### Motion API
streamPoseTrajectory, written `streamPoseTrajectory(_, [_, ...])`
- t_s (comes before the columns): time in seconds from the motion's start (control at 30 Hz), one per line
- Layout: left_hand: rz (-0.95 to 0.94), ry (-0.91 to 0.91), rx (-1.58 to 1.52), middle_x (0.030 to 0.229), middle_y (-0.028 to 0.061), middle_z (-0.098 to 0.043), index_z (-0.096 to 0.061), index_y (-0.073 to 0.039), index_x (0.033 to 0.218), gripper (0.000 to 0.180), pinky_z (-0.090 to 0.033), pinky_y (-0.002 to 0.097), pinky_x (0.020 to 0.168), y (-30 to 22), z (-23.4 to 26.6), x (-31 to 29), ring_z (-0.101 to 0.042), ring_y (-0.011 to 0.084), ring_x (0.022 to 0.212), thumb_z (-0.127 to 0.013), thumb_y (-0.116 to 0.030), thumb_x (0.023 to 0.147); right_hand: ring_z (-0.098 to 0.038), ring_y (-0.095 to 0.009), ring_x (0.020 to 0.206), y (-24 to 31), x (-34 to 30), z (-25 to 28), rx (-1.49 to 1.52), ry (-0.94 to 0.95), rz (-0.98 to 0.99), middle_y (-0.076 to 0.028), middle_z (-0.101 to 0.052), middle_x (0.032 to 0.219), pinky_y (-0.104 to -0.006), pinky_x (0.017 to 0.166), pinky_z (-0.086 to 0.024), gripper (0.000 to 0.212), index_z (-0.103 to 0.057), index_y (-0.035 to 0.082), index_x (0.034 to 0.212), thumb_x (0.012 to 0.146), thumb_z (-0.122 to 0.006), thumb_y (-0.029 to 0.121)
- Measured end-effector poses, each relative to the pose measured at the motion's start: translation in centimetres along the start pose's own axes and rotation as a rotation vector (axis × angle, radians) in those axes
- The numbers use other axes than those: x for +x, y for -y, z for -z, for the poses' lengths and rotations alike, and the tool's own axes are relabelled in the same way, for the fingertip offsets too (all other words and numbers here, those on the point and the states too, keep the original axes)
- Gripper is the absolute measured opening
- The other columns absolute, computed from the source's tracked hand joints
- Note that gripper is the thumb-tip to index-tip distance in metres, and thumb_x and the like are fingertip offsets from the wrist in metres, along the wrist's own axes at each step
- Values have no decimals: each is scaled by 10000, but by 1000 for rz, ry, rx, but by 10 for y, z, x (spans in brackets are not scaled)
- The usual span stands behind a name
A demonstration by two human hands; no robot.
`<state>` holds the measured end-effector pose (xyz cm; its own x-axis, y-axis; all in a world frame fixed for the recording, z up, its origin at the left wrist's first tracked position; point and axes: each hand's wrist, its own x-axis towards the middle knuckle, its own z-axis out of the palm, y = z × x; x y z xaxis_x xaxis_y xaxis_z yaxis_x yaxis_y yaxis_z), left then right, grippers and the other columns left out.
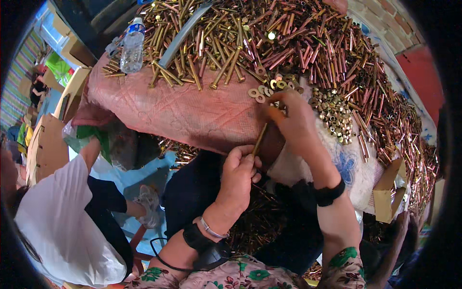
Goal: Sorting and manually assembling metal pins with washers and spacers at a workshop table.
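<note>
My left hand (238,169), at the middle, grips a long brass-coloured bolt (260,138) between thumb and fingers. The bolt tilts up toward my right hand; its lower end is hidden in the grip. My right hand (296,118) bends over a small group of flat washers (263,90) on the cloth edge. Its fingertips are smeared by motion and partly hidden, so I cannot see whether they hold a washer. Close to the right of this hand lies a heap of small nuts (336,115).
Long golden bolts (219,53) and copper-coloured rods (332,53) pile up beyond a pink quilted cloth (183,106). A clear plastic bottle (132,48) and a curved grey strip (185,33) rest there. At left sits another person in white (62,221); a cardboard box (389,192) stands right.
</note>
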<state>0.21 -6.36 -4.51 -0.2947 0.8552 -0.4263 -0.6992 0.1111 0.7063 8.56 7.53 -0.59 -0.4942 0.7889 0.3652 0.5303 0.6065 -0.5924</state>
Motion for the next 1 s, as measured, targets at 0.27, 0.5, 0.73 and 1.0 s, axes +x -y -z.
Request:
streamPoseTrajectory(0.27, [20, 124, 50, 781, 11, -520, -480, -41, 1041, 155, -354, 191, 532, -2, 0, -3, -419, 61, 602, -444, -100, 901, -550, -123, 825, 6, -25, 36, 412, 314, -286, -59, -619, 894, -254, 770, -431, 229, -594, -22, 990, 797, -630, 96])
streamPoseTrajectory(0.5, [68, 205, 66, 755, 10, -502, -475, -38, 1038, 147, -332, 184, 518, 0, -11, -9, -381, 41, 578, -419, -77, 908, -564, -127, 798, 7, -42, 58, 316, 366, -356, -69, -621, 866, -263, 731, -451, 264, -580, -38, 990, 787, -651, 116])
streamPoseTrajectory(0.73, [149, 222, -88, 854, -12, -533, -505, -137, 1034, 225, -393, 247, 576, 6, -14, -16, -482, 94, 696, -520, -304, 884, -572, -112, 739, 13, -79, 35, 629, 354, -499, -85, -618, 813, -253, 632, -469, 269, -544, -36, 939, 802, -665, 161])
streamPoseTrajectory(1.0, [145, 197, 104, 793, -17, -503, -500, -127, 1030, 211, -344, 192, 501, 5, -31, -19, -441, 61, 622, -532, -266, 875, -602, -245, 737, 14, -104, 40, 485, 309, -417, -184, -613, 802, -347, 642, -460, 314, -553, -31, 935, 770, -674, 207])
